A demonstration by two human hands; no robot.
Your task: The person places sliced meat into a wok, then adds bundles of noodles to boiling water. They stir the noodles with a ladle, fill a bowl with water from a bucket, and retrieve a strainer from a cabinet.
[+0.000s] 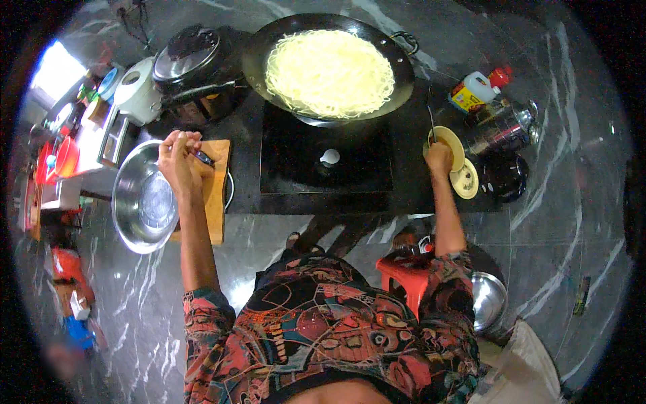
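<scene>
My left hand [180, 156] is raised over the side of a steel bowl [151, 202] and a wooden cutting board [217, 192]. A small dark object [204, 158] shows by its fingers; whether I hold it is unclear. My right hand [439, 157] is at a cream bowl [456, 146], by a thin metal utensil [431, 118] standing in it; my fingers are partly hidden. A small cream dish [464, 179] with dark bits lies just below that bowl. Pale noodles [330, 73] fill a large black wok [255, 65] at the top middle. A white spoon [330, 157] rests on the black cooktop [282, 171].
A lidded dark pot [186, 53] and a pale appliance [136, 91] stand at the upper left. Right of the cooktop are a plastic jug [474, 93], a glossy black container [506, 177] and other containers. A red stool [404, 278] stands below the counter's edge.
</scene>
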